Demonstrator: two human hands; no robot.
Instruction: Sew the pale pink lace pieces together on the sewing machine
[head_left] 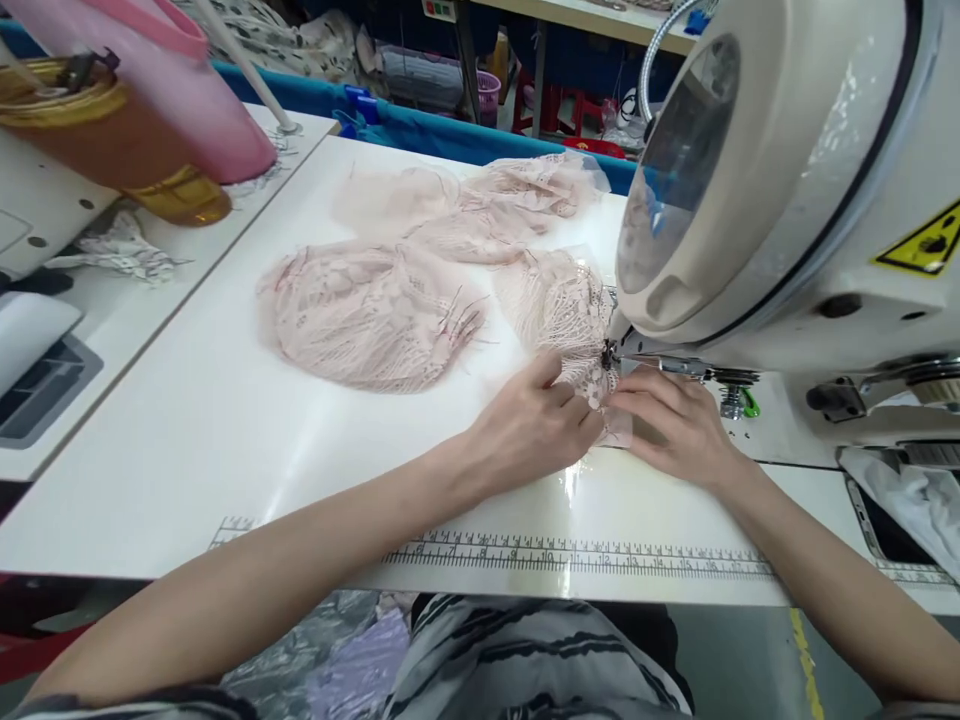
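My left hand and my right hand meet in front of the needle of a white sewing machine. Both pinch a small piece of pale pink lace that lies under the machine's head and presser foot. The fingers of each hand are curled and pressed onto the lace edge. Behind it, more pale pink lace pieces lie spread over the white table.
A printed ruler strip runs along the table's front edge. At the far left stand a pink bag and an amber container on a side table. A blue bin edge lies behind the table.
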